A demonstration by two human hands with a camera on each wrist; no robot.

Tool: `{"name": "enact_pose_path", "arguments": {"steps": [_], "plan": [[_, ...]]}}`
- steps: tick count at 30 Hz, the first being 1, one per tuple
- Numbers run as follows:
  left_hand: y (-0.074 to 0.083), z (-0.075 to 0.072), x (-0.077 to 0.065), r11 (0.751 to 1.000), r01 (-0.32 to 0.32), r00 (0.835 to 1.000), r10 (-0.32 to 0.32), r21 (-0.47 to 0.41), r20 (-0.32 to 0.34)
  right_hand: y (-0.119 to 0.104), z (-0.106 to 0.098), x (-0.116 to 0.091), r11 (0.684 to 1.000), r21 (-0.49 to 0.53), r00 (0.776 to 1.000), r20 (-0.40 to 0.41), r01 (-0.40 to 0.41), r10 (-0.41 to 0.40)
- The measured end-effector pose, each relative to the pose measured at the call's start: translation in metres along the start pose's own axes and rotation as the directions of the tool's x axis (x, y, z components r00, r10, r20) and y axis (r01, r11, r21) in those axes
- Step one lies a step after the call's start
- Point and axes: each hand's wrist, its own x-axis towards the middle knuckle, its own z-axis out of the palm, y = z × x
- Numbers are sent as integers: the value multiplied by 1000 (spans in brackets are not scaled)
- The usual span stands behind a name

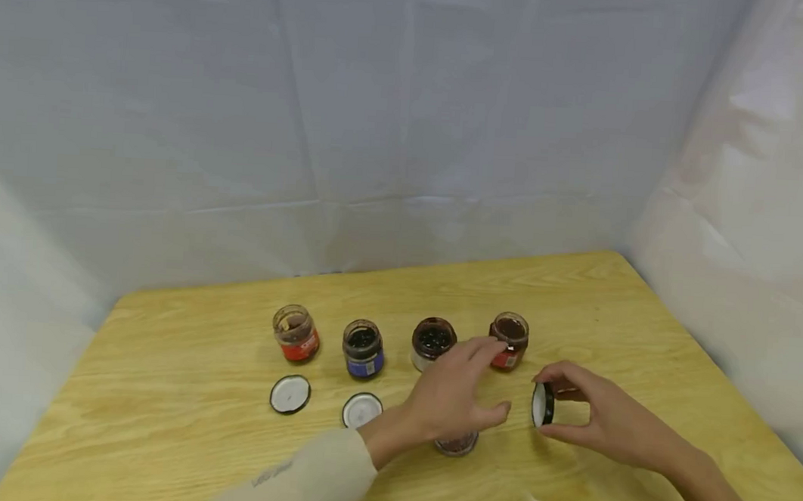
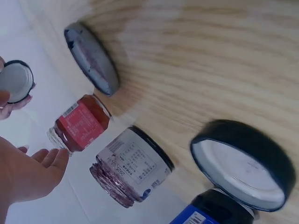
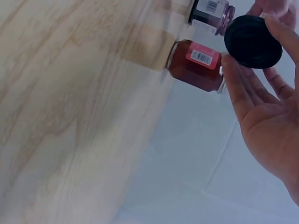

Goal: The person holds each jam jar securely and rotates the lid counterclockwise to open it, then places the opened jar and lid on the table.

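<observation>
My right hand (image 1: 614,420) pinches a black jar lid (image 1: 543,405) on edge, its white inside turned left, above the table. The right wrist view shows the lid's dark top (image 3: 253,42) between thumb and fingers. My left hand (image 1: 451,397) reaches with extended, slightly bent fingers toward the open red-labelled jar (image 1: 508,341) at the right end of the row; nothing is in its grasp. Whether its fingertips touch that jar I cannot tell. Behind the left hand stands an open white-labelled jar (image 1: 434,341), partly covered. A stained lid (image 1: 457,444) lies below that hand, partly hidden.
Further left stand an open blue-labelled jar (image 1: 363,349) and an open jar with an orange-red label (image 1: 296,334). Two upturned lids lie before them, one at the left (image 1: 290,394), another near the left sleeve (image 1: 362,410). White sheeting (image 1: 353,127) hangs behind the wooden table (image 1: 181,420).
</observation>
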Motion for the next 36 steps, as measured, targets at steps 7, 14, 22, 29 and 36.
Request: {"name": "enact_pose_path", "arguments": {"steps": [7,14,22,29,36], "plan": [[-2,3,-14,988,-75,996,67,136,66,11,1,1,989,143,999,31,18,-22],[-3,7,-28,951,-99,980,43,293,193,29,1,1,973,229,994,106,-38,14],[-7,11,-36,895,-186,973,110,405,205,43,4,3,981,182,984,174,-70,38],[-10,13,-40,872,-213,966,119,441,230,48,10,4,993,96,980,193,-76,56],[-14,15,-42,865,-223,964,127,449,235,46,11,5,997,60,978,202,-58,44]]}}
